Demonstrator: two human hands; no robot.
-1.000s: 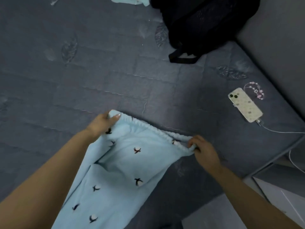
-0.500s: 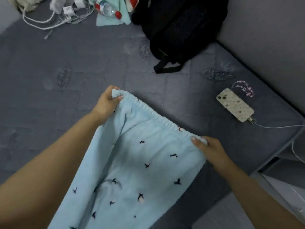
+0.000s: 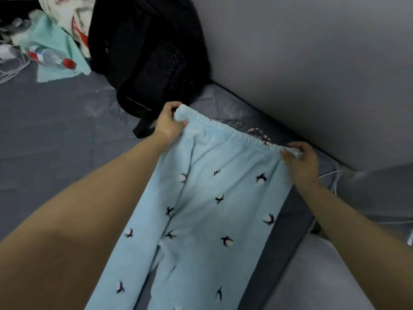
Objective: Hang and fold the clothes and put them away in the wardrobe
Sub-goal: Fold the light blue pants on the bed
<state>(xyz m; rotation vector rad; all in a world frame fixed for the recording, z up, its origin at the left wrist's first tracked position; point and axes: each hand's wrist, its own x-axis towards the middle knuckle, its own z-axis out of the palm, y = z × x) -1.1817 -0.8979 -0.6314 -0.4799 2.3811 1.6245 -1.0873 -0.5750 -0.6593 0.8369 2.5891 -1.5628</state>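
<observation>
Overhead, grey bedding (image 3: 55,135) meets grey wall (image 3: 312,63).

Bed (image 3: 55,135): broad bare grey stretch along the left edge, open to a hand. Far left corner: plastic bottle (image 3: 50,58) on a mint cloth (image 3: 55,68), white cables (image 3: 11,68), heaped laundry (image 3: 64,10). Far edge, middle: black backpack (image 3: 145,52) against the wall (image 3: 312,63). Right edge: the held-up blue trousers (image 3: 201,220) span it; white cable (image 3: 333,175) just beyond.

Left hand (image 3: 169,121) and right hand (image 3: 299,162) pinching waistband of light blue pants (image 3: 201,220), black backpack (image 3: 145,57) behind
</observation>
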